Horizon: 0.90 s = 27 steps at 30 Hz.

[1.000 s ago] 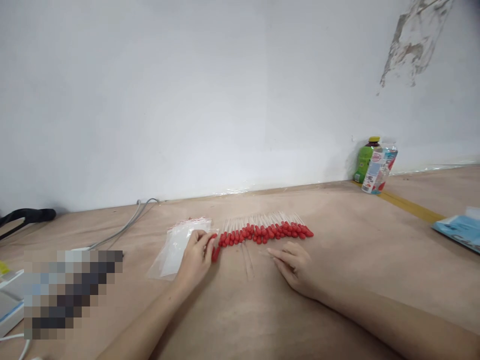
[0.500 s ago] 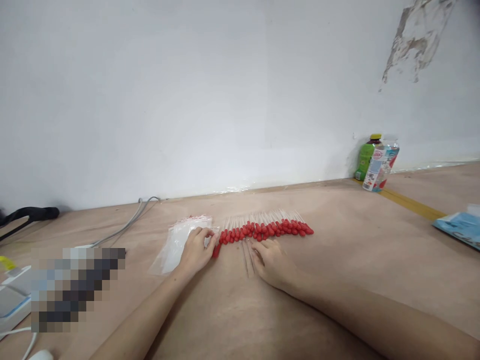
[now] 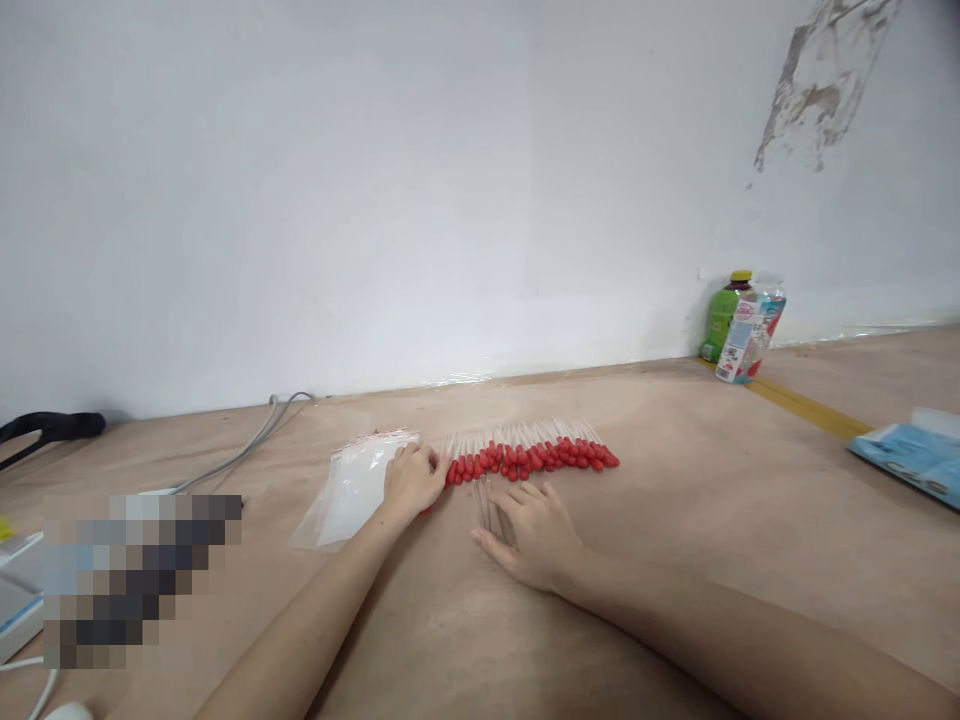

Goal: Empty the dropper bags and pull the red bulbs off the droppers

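Note:
A long row of droppers (image 3: 517,460) lies side by side on the table, thin clear tubes pointing away and red rubber bulbs toward me. At the row's left end is my left hand (image 3: 415,482), fingers curled inward; what they hold, if anything, is hidden. A bit of red bulb shows beneath that hand. My right hand (image 3: 536,530) is open just in front of the row, thumb and fingers apart. Under and beside its fingertips lie a few clear glass tubes (image 3: 482,505), pointing toward me. Clear zip bags (image 3: 349,490) lie left of my left hand.
Two bottles, one green (image 3: 721,322) and one clear with a printed label (image 3: 741,345), stand by the wall. A blue packet (image 3: 911,455) lies at the right. Grey cables (image 3: 259,440), a black handle-like object (image 3: 56,428) and a blurred-out patch are at the left.
My right hand has opened, its thumb and fingers spreading over the loose tubes. The left hand has shifted slightly right and away from me, against the row's end. The view has shifted a little.

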Tool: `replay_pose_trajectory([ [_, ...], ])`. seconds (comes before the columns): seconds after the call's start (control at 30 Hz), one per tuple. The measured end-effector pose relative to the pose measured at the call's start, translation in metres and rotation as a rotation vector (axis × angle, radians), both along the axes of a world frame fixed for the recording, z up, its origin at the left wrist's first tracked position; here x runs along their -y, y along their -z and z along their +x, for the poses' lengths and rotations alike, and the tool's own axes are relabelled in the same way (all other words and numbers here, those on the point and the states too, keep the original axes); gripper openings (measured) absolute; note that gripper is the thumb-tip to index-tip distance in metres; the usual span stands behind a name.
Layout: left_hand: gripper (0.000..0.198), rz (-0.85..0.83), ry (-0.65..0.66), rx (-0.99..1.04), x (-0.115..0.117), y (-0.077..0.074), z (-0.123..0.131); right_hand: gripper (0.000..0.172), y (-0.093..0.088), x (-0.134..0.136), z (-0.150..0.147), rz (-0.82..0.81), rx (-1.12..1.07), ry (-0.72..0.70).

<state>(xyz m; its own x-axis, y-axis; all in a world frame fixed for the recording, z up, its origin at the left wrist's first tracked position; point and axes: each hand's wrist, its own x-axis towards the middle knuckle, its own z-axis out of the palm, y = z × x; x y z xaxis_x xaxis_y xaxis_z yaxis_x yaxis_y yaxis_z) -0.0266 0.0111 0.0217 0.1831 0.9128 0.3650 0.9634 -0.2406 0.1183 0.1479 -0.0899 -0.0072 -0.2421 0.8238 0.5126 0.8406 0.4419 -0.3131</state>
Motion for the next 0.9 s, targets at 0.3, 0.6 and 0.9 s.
replay_pose_trajectory([
  [0.3,0.029,0.053,-0.008,-0.003,-0.005,0.002,0.0,0.048,0.001,0.009,0.01,-0.044,-0.106,-0.07],
  [0.6,0.023,0.228,0.261,-0.012,0.033,-0.009,-0.007,0.051,0.009,-0.001,0.06,0.339,-0.12,-0.041],
  [0.9,0.026,0.414,0.691,-0.092,0.073,0.028,0.017,0.039,0.008,0.001,0.066,0.385,0.095,-0.203],
])
